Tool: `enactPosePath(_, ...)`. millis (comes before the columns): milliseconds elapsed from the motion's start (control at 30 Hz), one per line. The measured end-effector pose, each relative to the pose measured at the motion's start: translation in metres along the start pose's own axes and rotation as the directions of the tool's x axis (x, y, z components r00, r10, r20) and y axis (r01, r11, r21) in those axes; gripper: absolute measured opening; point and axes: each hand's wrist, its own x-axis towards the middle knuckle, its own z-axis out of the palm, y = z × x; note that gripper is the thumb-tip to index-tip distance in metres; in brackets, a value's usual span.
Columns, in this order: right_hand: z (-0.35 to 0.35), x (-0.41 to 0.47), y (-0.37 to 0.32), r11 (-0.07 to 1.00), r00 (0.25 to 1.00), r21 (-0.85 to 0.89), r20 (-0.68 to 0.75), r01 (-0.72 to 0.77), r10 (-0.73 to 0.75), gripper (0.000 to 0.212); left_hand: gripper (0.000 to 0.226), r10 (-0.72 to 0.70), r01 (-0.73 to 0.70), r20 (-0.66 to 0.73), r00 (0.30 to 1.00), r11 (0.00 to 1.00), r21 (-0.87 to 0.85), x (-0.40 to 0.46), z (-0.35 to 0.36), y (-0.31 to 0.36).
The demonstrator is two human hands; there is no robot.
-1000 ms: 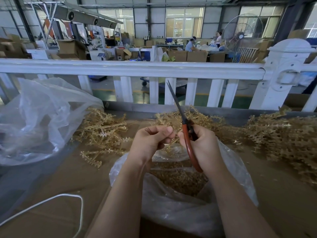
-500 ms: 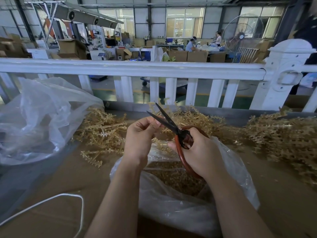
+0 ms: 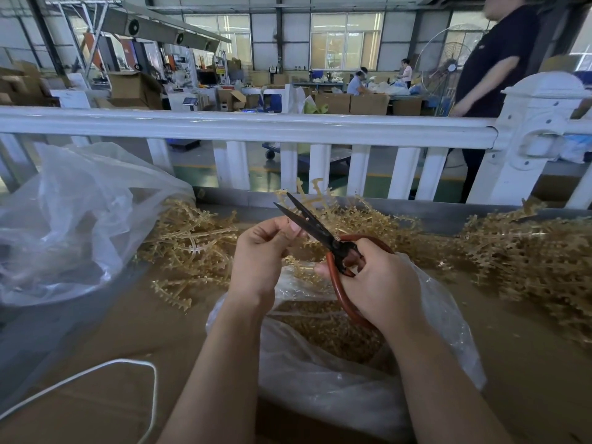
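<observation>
My right hand (image 3: 381, 283) grips the red handles of black-bladed scissors (image 3: 315, 227); the blades point up and left and stand slightly apart. My left hand (image 3: 262, 254) pinches a tan plastic sprue piece (image 3: 312, 192) that rises behind the blades, next to my fingertips. Below both hands lies an open clear plastic bag (image 3: 336, 379) with many small tan cut pieces inside it.
Piles of tan sprues lie at centre left (image 3: 192, 248) and at right (image 3: 531, 261) on the brown cardboard table (image 3: 96, 347). A crumpled clear bag (image 3: 70, 219) sits at left, a white cord (image 3: 96, 370) at front left. A white railing (image 3: 256, 126) borders the far edge; a person (image 3: 493, 65) passes behind it.
The scissors swung from pointing up to pointing up-left and their blades parted. My left hand rose to the blades with a sprue piece. A person walked into view at upper right.
</observation>
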Motion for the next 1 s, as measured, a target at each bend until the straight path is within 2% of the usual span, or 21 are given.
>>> enactPosePath(333, 0.0006, -0.0012, 0.0028, 1.000, 1.000, 0.017, -0.017, 0.011, -0.010, 0.070, 0.019, -0.034, 0.034, 0.014, 0.999, 0.999, -0.013, 0.0012, -0.0002, -0.0009)
enactPosePath(633, 0.0001, -0.0006, 0.0033, 0.998, 0.999, -0.051, -0.015, 0.032, -0.033, 0.067, 0.032, 0.097, -0.102, 0.047, 0.994, 0.989, 0.108, -0.0028, -0.0006, 0.0009)
enactPosePath(767, 0.0013, -0.0016, 0.0050, 0.998, 0.997, -0.042, -0.052, 0.055, -0.057, 0.065, 0.040, 0.118, -0.123, 0.058, 0.991, 0.988, 0.094, -0.0030, -0.0004, 0.0017)
enactPosePath(1000, 0.0033, -0.0024, 0.0063, 0.998, 0.995, -0.013, -0.076, 0.063, -0.064, 0.073, 0.030, 0.102, -0.107, 0.071, 0.992, 0.992, 0.072, -0.0038, -0.0003, 0.0018)
